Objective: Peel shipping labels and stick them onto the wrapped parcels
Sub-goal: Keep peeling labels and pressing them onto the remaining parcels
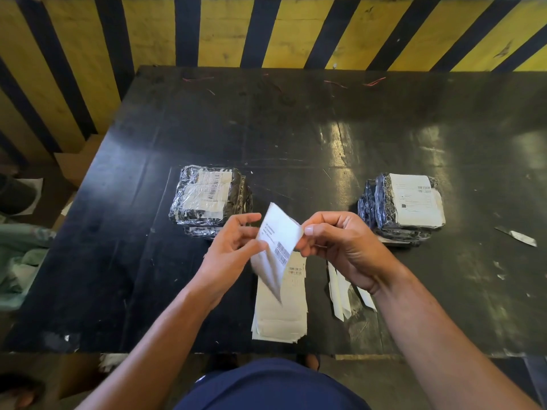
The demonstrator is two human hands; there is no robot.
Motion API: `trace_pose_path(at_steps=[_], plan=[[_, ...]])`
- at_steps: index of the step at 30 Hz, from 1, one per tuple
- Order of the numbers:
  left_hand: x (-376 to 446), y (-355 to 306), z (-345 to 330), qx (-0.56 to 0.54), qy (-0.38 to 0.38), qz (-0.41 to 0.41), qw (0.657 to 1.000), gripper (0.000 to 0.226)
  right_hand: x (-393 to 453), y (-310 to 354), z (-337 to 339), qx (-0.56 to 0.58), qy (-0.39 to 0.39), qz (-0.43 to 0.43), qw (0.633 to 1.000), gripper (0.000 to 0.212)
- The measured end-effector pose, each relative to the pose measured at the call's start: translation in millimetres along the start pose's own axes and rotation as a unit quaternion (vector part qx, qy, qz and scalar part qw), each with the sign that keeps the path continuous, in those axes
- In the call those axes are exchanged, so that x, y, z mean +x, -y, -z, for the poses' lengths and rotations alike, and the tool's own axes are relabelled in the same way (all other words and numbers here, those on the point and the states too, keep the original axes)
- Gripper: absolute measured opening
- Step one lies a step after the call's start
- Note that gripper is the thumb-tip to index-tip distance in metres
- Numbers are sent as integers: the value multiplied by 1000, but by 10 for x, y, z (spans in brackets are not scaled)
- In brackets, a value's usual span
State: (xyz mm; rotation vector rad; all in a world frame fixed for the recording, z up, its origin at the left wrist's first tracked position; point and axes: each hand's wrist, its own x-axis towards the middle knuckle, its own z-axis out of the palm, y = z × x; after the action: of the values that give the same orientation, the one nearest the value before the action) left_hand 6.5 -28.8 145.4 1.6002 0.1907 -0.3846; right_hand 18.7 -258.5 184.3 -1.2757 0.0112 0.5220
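Observation:
I hold a white shipping label (278, 241) with barcodes above the black table (296, 128). My left hand (233, 247) pinches its left edge and my right hand (340, 247) pinches its upper right corner. One layer of the label hangs curled downward, apart from the other. Below it lies a stack of more labels (281, 315). A pile of dark plastic-wrapped parcels (210, 199) sits at the left, its top parcel showing paper under the wrap. A second pile (402, 205) at the right has a white label on its top parcel.
Several peeled backing strips (340, 291) lie under my right wrist. A scrap of paper (521, 236) lies near the table's right edge. A yellow and black striped wall (266, 31) stands behind the table. Cardboard (74, 164) and cloth (20, 261) lie on the floor at the left.

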Motion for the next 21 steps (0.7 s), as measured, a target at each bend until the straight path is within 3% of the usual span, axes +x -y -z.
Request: trace_pose_path(at_steps=[2, 4, 8, 13, 21], plan=[[-16, -11, -45, 80, -70, -45, 993, 42, 8, -20, -10, 4, 3, 0, 1000, 16], [-55, -65, -80, 90, -101, -107, 985, 32, 18, -37, -16, 7, 0, -3, 1000, 19], [-167, -208, -168, 39, -20, -192, 980, 19, 28, -73, -25, 0, -2, -1, 1000, 15], [-208, -254, -246, 48, 7, -182, 982, 29, 36, -102, -73, -3, 0, 9, 1000, 6], [-129, -142, -220, 2, -32, -91, 995, 8, 50, -162, -94, -36, -30, -6, 999, 7]])
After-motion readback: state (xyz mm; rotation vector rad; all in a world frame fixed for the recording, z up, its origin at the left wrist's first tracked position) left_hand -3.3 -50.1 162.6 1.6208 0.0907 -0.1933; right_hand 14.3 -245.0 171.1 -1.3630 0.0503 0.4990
